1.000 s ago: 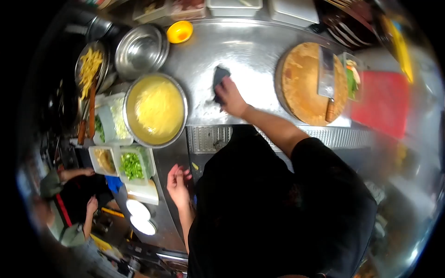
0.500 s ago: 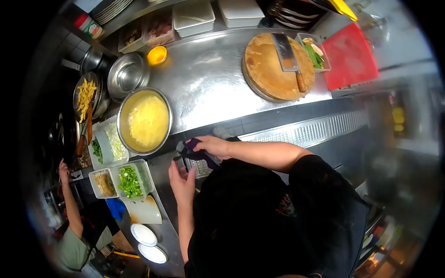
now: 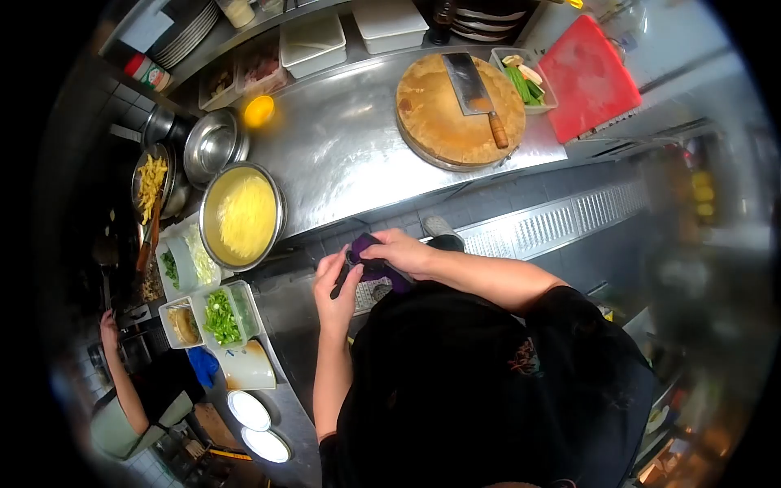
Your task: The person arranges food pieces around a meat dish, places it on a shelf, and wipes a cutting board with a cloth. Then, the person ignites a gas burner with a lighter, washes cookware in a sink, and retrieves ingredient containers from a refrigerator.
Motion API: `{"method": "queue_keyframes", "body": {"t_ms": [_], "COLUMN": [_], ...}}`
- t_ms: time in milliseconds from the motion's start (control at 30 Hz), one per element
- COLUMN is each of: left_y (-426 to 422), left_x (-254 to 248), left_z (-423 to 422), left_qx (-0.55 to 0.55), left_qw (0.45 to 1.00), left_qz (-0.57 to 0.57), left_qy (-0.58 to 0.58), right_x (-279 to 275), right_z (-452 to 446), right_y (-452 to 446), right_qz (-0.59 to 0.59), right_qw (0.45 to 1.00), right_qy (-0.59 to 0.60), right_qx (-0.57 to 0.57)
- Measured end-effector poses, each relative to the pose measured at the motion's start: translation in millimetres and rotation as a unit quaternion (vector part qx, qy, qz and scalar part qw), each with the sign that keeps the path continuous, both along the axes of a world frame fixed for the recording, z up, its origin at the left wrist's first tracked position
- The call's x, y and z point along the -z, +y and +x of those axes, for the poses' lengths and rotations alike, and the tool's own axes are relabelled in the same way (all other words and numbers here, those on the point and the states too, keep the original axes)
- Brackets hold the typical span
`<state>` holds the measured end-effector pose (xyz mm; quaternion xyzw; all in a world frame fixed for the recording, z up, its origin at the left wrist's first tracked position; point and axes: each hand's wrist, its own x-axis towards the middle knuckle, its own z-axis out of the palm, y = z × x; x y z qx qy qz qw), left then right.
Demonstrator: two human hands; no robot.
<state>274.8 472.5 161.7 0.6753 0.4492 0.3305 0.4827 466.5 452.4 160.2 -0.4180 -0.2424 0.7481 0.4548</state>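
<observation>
My left hand (image 3: 332,285) is closed on a dark, handle-like object (image 3: 340,281), its fingers pinching the upper end; the kind of object cannot be made out. My right hand (image 3: 404,254) grips a purple cloth (image 3: 398,279) pressed against that object. Both hands meet in front of my dark shirt, over the gap beside the steel counter (image 3: 342,175). Closest to them on the counter is a large metal bowl (image 3: 277,213) with yellow shreds (image 3: 246,215).
A cleaver (image 3: 468,84) lies on a round wooden chopping block (image 3: 423,122), with a red board (image 3: 590,81) to its right. Left of me stand a tub of chopped greens (image 3: 220,317) and two white plates (image 3: 265,445). A co-worker's hand (image 3: 109,329) holds a utensil at far left.
My left hand, apart-fingered before, has closed on the dark object and come up beside my right hand. Both hands have shifted slightly right. The co-worker's hand has moved down.
</observation>
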Motion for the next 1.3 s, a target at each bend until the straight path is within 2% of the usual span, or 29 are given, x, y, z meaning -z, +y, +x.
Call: {"method": "queue_keyframes", "body": {"t_ms": [33, 100, 200, 267, 333, 367, 400, 433, 467, 500, 600, 700, 733, 800, 867, 933, 1033, 1133, 1200, 1300], "left_y": [1.6, 2.7, 16.2, 31.6, 45.8, 53.8, 58.3, 63.2, 63.9, 64.4, 67.2, 68.7, 68.8, 66.1, 65.6, 63.4, 60.8, 61.5, 59.9, 58.5], "left_x": [5.4, 12.7, 36.9, 45.1, 42.1, 57.7, 48.0, 37.9, 45.2, 66.0, 38.2, 75.0, 80.2, 78.5, 79.5, 69.1, 56.4, 63.4, 65.6, 64.8], "left_z": [8.0, 34.9, 79.9, 126.0, 202.5, 239.0, 280.2, 323.3, 358.4, 388.9, 447.1, 455.7, 451.1, 427.4, 390.4, 356.3, 333.1, 330.5, 333.7, 337.5], "left_qx": [0.017, 0.011, 0.068, 0.071, 0.024, 0.053, 0.08, 0.11, 0.135, 0.162, 0.242, 0.226, 0.21, 0.176, 0.156, 0.157, 0.158, 0.147, 0.137, 0.127], "left_qw": [0.999, 0.985, 0.952, 0.925, 0.97, 0.988, 0.994, 0.991, 0.974, 0.954, 0.909, 0.925, 0.92, 0.905, 0.898, 0.892, 0.886, 0.882, 0.884, 0.884], "left_qz": [-0.045, -0.13, -0.208, -0.274, -0.229, -0.145, -0.065, 0.01, 0.138, 0.199, 0.136, 0.134, 0.115, 0.074, 0.084, 0.121, 0.122, 0.138, 0.144, 0.141], "left_qy": [-0.009, -0.109, -0.213, -0.251, -0.074, -0.003, 0.038, 0.073, 0.116, 0.157, 0.312, 0.274, 0.311, 0.379, 0.403, 0.407, 0.418, 0.425, 0.423, 0.428], "right_x": [6.3, 8.3, -17.8, -34.8, -38.7, -35.7, -32.9, -30.7, -29.2, -26.4, -16.3, 8.0, 18.2, 27.0, 21.0, 40.4, 70.5, 96.5, 98.3, 107.9], "right_z": [13.3, 58.2, 147.1, 212.4, 278.2, 307.6, 331.7, 353.4, 372.6, 389.3, 423.1, 441.4, 445.9, 443.2, 431.2, 417.0, 378.5, 345.4, 341.0, 361.6], "right_y": [0.2, 1.8, -1.8, -9.2, -20.7, -24.8, -28.6, -29.2, -27.0, -23.6, -9.6, 5.9, 9.8, 20.1, 34.2, 54.9, 86.3, 109.4, 119.1, 136.4], "right_qz": [0.014, 0.021, 0.009, 0.054, 0.084, 0.089, 0.092, 0.085, 0.08, 0.091, 0.103, 0.136, 0.155, 0.192, 0.232, 0.306, 0.405, 0.462, 0.469, 0.455], "right_qw": [1.0, 0.999, 0.995, 0.989, 0.967, 0.957, 0.946, 0.932, 0.917, 0.899, 0.872, 0.846, 0.833, 0.802, 0.792, 0.754, 0.715, 0.671, 0.672, 0.624], "right_qy": [0.015, 0.002, 0.009, -0.041, -0.19, -0.209, -0.229, -0.253, -0.28, -0.321, -0.375, -0.433, -0.463, -0.522, -0.545, -0.574, -0.569, -0.572, -0.562, -0.63], "right_qx": [0.015, 0.039, 0.101, 0.134, 0.146, 0.179, 0.212, 0.244, 0.274, 0.283, 0.296, 0.278, 0.259, 0.218, 0.152, 0.084, 0.032, -0.091, -0.112, -0.087]}}
